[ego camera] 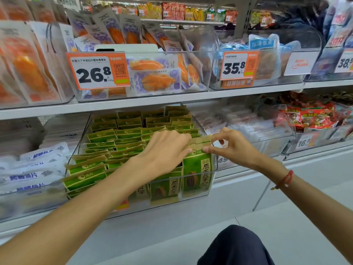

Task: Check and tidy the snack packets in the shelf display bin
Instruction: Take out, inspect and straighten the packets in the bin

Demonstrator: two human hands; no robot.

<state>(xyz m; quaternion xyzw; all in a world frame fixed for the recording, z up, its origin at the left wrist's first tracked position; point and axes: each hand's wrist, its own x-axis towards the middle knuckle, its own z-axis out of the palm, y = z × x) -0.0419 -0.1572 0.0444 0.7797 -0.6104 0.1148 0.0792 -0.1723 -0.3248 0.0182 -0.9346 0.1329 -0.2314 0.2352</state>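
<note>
Green packet (197, 165) pinched by both hands (166, 150) (232, 145) in bin (214, 180).

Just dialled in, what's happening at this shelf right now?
A person is tidying the clear plastic display bin of green and tan snack packets on the lower shelf. Both hands are on the front-right packet: the left hand grips its tan top edge from the left, the right hand pinches it from the right. The other packets stand in rows behind.
</note>
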